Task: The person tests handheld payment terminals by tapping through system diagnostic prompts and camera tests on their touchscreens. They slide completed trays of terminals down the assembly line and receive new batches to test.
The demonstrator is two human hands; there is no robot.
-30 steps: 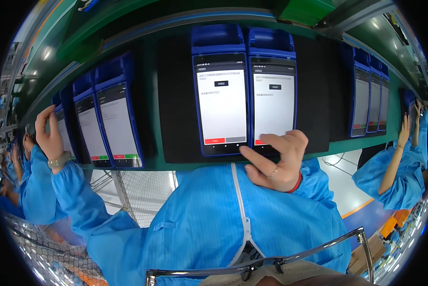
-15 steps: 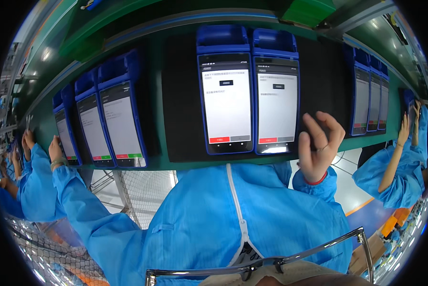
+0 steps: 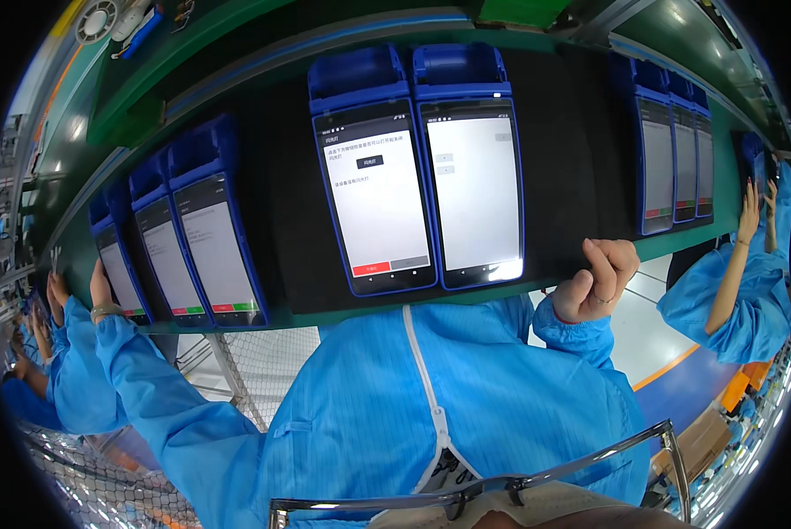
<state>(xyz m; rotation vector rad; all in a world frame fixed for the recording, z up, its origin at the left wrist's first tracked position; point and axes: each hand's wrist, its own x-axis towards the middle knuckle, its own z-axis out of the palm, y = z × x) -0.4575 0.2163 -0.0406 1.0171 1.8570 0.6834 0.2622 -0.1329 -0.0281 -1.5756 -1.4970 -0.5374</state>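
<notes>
Two blue handheld terminals with lit screens stand side by side in front of me: the left terminal (image 3: 379, 207) shows a red and a grey button, the right terminal (image 3: 475, 203) a mostly blank white page with small grey buttons. My right hand (image 3: 600, 280) hovers by the table's near edge, right of this pair. Its fingers are loosely bent, thumb apart from the index finger, with nothing held. Far to the left, my left hand (image 3: 101, 286) rests with outstretched fingers along the left edge of the outermost terminal (image 3: 120, 260); part of the hand is hidden.
Two further terminals (image 3: 206, 238) stand at left, and several more (image 3: 673, 163) at right. Black mats (image 3: 567, 159) lie on the green table (image 3: 311, 323). A rail (image 3: 342, 33) runs behind. Co-workers in blue sleeves sit at left (image 3: 82, 379) and right (image 3: 721, 304).
The right terminal's screen has switched from text with a red button to a near-blank page. My right hand has drawn back from it, fingers more bent. The whole view has shifted slightly.
</notes>
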